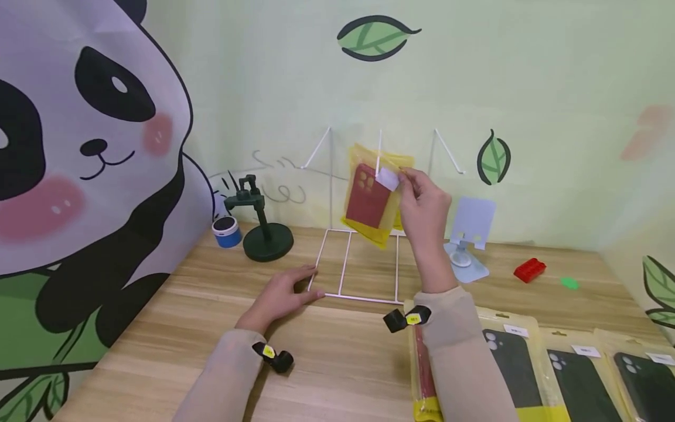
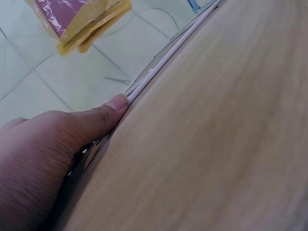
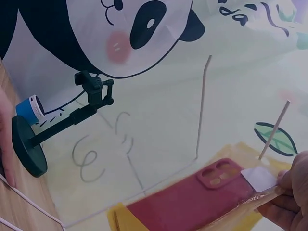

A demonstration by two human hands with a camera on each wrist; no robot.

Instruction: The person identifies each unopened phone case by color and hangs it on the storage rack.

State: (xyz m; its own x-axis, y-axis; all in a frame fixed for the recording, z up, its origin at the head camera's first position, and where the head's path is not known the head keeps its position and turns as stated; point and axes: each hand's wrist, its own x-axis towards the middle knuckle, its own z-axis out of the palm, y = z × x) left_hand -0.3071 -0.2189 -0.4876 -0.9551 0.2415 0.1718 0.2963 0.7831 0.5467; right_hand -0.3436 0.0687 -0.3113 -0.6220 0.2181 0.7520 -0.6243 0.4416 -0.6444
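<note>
My right hand (image 1: 424,205) pinches the right edge of a clear yellow packet, beside its white label. Inside the packet is a red phone case (image 1: 366,196). The packet is tilted at the middle prong (image 1: 379,149) of a white wire rack (image 1: 364,298); another yellow packet (image 1: 403,159) shows behind it. In the right wrist view, the prong (image 3: 275,127) sticks out at the packet's top. My left hand (image 1: 279,296) rests at the rack's front left base corner. Its thumb (image 2: 103,118) lies straight against the base wire in the left wrist view.
Several packaged phone cases (image 1: 511,363) lie at the front right. A dark green stand (image 1: 268,241) and a blue-and-white tub (image 1: 228,232) stand at the left. To the right are a pale phone stand (image 1: 473,223), a red block (image 1: 529,270) and a green piece (image 1: 569,283).
</note>
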